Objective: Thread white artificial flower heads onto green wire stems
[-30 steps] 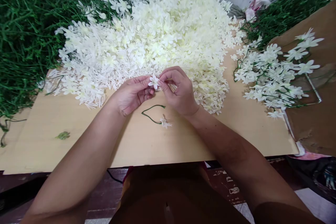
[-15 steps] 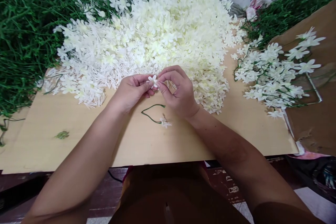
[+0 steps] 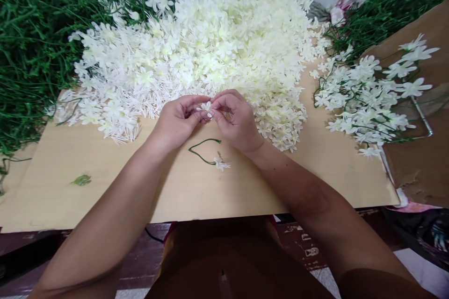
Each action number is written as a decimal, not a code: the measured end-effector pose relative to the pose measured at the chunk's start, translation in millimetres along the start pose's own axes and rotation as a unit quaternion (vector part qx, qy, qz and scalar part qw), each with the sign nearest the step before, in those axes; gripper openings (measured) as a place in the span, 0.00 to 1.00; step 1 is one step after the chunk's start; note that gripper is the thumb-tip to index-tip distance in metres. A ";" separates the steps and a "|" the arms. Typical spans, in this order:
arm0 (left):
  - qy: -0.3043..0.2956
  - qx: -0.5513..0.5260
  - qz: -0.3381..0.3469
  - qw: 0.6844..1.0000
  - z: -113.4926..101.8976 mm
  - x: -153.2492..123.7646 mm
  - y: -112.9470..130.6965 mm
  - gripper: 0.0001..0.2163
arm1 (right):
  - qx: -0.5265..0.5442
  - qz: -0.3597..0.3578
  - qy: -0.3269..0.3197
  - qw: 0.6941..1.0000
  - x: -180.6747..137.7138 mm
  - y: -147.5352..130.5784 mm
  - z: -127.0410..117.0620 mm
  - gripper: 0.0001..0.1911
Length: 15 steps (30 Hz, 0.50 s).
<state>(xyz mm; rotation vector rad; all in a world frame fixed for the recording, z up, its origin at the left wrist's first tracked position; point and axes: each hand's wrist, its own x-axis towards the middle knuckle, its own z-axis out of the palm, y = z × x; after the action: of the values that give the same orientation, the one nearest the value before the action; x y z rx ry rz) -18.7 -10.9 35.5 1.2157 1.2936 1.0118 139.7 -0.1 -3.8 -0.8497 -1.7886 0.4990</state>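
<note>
Between my fingertips is a small white artificial flower [image 3: 205,109]. My left hand [image 3: 180,119] pinches it from the left, and my right hand [image 3: 233,117] grips its right side with thumb and forefinger. The fingers partly cover the petals, and anything behind the flower is hidden. On the board just below my hands lies a bent green stem [image 3: 197,154] with a white flower [image 3: 220,164] at its lower end. Directly beyond my hands rises a big heap of loose white flowers [image 3: 224,46].
Green stems [image 3: 31,51] are piled at the left, and more stems [image 3: 393,14] at the back right. Stemmed white flowers [image 3: 375,103] lie at the right by a cardboard box [image 3: 414,163] and a metal rod [image 3: 422,116]. A green scrap [image 3: 82,180] lies on the board [image 3: 115,205].
The flower between my fingers has tilted, so its petals face the camera less. My hands have shifted only slightly. The stem on the board has stayed put.
</note>
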 end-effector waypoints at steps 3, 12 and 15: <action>-0.003 0.006 0.000 1.000 0.1 -1.1 1.5 0.12 | 0.013 0.028 -0.006 1.000 0.0 0.2 0.1 0.03; -0.007 0.011 0.012 1.000 0.8 -2.6 1.7 0.14 | 0.009 0.025 0.022 0.999 -1.2 0.0 0.5 0.03; -0.008 0.012 0.010 1.000 0.6 -2.2 1.7 0.14 | 0.008 0.030 0.023 0.999 -1.3 -1.4 -0.2 0.04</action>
<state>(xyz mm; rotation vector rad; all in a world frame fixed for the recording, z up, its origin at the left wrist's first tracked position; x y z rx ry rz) -18.0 -12.9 37.4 1.2538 1.2862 1.0014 139.7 -2.0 -3.6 -0.8991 -1.7192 0.5273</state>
